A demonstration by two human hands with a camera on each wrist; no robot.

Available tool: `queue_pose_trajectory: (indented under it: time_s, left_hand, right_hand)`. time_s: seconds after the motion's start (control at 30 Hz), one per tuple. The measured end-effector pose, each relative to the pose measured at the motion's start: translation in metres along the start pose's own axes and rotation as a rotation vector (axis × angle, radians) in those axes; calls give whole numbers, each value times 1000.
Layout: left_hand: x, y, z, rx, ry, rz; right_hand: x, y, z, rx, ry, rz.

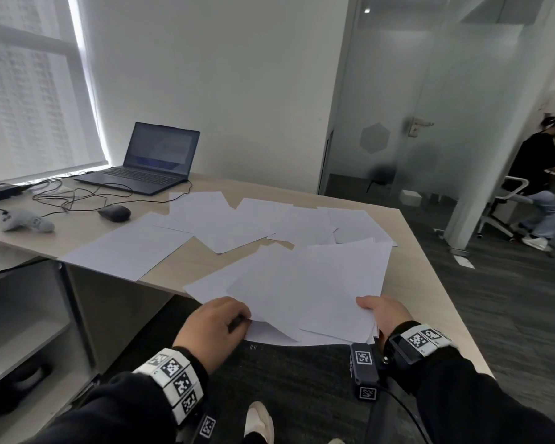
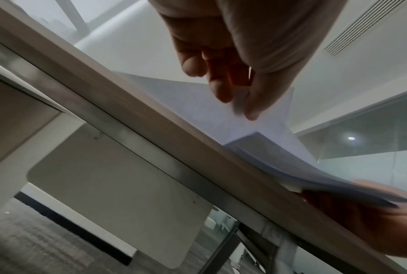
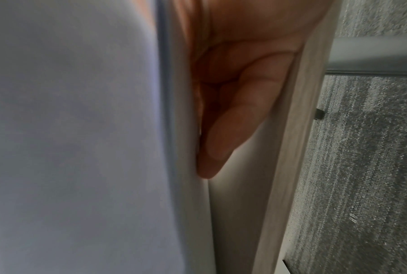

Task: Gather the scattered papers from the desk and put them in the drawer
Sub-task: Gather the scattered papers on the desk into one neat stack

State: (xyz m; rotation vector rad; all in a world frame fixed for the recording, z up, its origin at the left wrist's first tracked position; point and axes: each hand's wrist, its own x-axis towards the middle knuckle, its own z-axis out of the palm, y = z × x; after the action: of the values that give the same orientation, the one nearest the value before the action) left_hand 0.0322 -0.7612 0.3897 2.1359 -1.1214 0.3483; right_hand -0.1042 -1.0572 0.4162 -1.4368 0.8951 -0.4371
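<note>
Several white papers [image 1: 225, 222] lie scattered over the light wood desk [image 1: 430, 293]. At the near edge, my right hand [image 1: 374, 307] grips a loose stack of papers [image 1: 318, 290], thumb on top and fingers [image 3: 221, 129] beneath. The stack [image 2: 315, 176] overhangs the desk edge [image 2: 151, 133]. My left hand [image 1: 237, 318] pinches the near corner of a sheet [image 2: 256, 115] between thumb and fingers, beside the stack. One large sheet [image 1: 125, 248] lies apart at the left. No drawer shows in any view.
An open laptop [image 1: 148, 161], a mouse [image 1: 114, 213], a grey controller [image 1: 28, 221] and tangled cables [image 1: 71, 197] sit at the desk's far left. White shelving [image 1: 23, 331] stands under the desk on the left. A seated person [image 1: 539, 168] is beyond the glass door [image 1: 398, 123].
</note>
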Motion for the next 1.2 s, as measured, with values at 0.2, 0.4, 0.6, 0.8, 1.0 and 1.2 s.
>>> queue_pose_trajectory:
  time_s: [0.2, 0.4, 0.6, 0.8, 1.0, 1.2]
  left_hand:
    - [-5, 35, 25, -25, -77, 169]
    - [-2, 61, 36, -117, -149, 218]
    - [21, 34, 11, 160, -135, -225]
    - [38, 0, 12, 304, -410, -464]
    - [50, 29, 30, 246, -482, -400]
    - [58, 49, 38, 193, -499, -375]
  right_hand:
    - [-1, -1, 3, -3, -27, -22]
    - [-5, -1, 7, -43, -51, -41]
    - [2, 1, 5, -81, -54, -33]
    - [-8, 0, 9, -77, -122, -6]
    - [-20, -2, 15, -75, -204, -30]
    - [-25, 0, 6, -98, -184, -59]
